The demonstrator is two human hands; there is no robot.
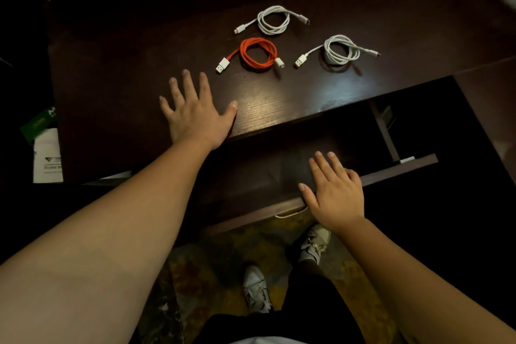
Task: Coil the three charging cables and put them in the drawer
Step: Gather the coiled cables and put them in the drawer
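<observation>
Head-worn wide-angle view, looking steeply down, close over desk (279, 103)

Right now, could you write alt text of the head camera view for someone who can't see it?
Three coiled charging cables, an orange cable and two white cables, lie on a dark wooden desk above an open drawer. The left hand rests flat on the desk, and the right hand rests, fingers straight, on the drawer's front edge.
</observation>
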